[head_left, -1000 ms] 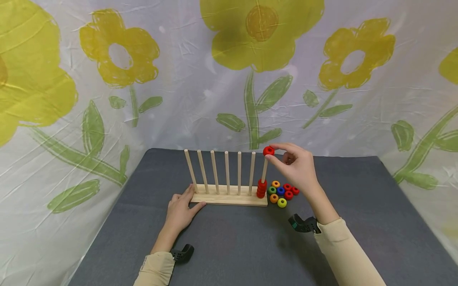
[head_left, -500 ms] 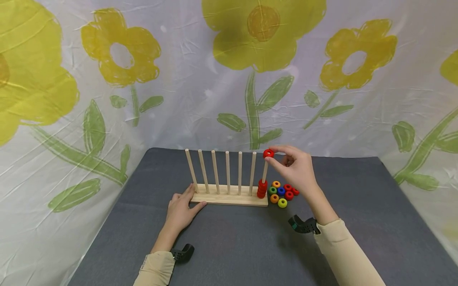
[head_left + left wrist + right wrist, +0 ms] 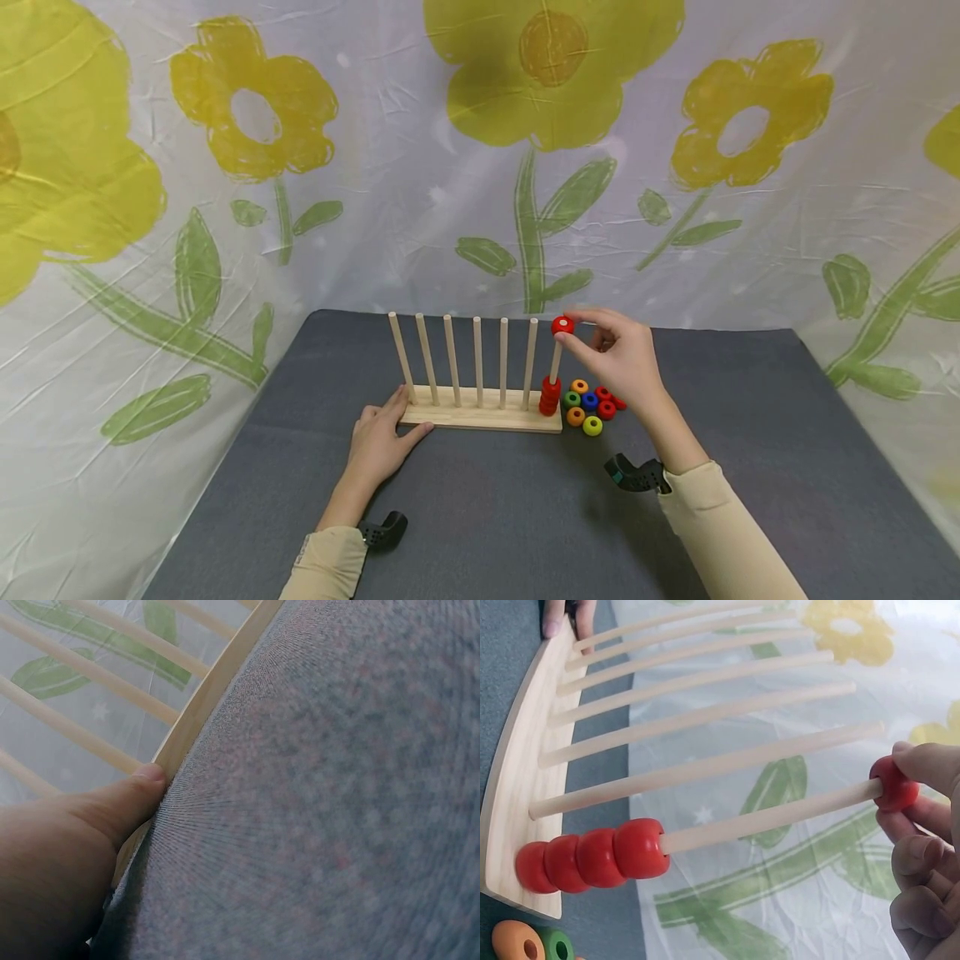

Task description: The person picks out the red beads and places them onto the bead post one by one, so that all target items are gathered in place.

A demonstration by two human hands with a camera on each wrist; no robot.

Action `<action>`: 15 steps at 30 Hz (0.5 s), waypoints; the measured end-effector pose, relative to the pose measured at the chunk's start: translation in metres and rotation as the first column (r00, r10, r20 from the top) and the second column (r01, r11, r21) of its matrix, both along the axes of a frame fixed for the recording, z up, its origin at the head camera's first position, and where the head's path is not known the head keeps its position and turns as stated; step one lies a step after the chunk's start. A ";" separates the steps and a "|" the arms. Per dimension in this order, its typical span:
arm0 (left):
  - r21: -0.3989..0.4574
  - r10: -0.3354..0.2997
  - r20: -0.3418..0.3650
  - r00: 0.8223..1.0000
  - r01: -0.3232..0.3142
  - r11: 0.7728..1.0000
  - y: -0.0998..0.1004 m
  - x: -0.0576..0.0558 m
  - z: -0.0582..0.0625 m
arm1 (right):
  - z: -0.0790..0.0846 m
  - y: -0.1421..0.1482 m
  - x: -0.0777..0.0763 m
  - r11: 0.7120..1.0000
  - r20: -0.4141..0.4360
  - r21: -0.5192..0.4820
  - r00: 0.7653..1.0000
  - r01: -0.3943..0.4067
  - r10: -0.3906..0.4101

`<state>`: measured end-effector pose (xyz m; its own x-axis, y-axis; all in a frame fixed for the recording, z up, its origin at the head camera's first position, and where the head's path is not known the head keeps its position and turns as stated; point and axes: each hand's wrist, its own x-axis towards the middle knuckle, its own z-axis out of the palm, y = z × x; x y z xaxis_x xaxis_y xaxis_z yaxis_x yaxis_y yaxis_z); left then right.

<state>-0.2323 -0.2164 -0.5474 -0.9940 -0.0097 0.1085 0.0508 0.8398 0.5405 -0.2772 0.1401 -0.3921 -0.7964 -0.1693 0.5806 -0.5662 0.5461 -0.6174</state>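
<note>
Left hand (image 3: 378, 446) gripping rack (image 3: 480, 420) at its left end, thumb on the front edge. Six bare pegs (image 3: 478, 362), then last peg (image 3: 769, 818): four red beads (image 3: 549, 397) at the bottom, fifth bead (image 3: 898, 790) around its tip, pinched by right hand (image 3: 627, 357). Loose beads (image 3: 591, 407) just right of rack, on table (image 3: 487, 508).

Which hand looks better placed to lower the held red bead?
Likely the right hand: it pinches the red bead round the tip of the rightmost peg; the left hand holds the wooden base at its opposite end.
</note>
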 end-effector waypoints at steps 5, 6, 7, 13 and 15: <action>0.000 0.003 0.006 1.000 -0.003 1.000 0.000 0.000 0.000 | 0.000 0.000 -0.001 1.000 -0.003 -0.004 1.000 -0.005 0.005; -0.004 0.003 0.002 1.000 -0.003 1.000 0.000 0.000 -0.001 | -0.001 0.000 -0.001 1.000 -0.003 -0.004 1.000 -0.006 0.006; -0.005 0.004 0.001 1.000 -0.004 1.000 0.000 0.000 -0.001 | -0.001 0.000 -0.001 1.000 -0.002 -0.004 1.000 -0.007 0.007; -0.003 0.007 -0.003 1.000 -0.007 1.000 0.000 -0.001 -0.002 | 0.000 0.001 0.000 1.000 0.014 -0.011 1.000 -0.018 0.018; 0.001 0.007 -0.002 1.000 -0.007 1.000 0.000 -0.001 -0.002 | 0.000 0.001 0.000 1.000 0.020 -0.013 1.000 -0.022 0.022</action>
<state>-0.2337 -0.2165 -0.5498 -0.9938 -0.0165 0.1103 0.0461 0.8398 0.5409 -0.2776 0.1413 -0.3925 -0.8043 -0.1795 0.5664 -0.5650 0.5259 -0.6358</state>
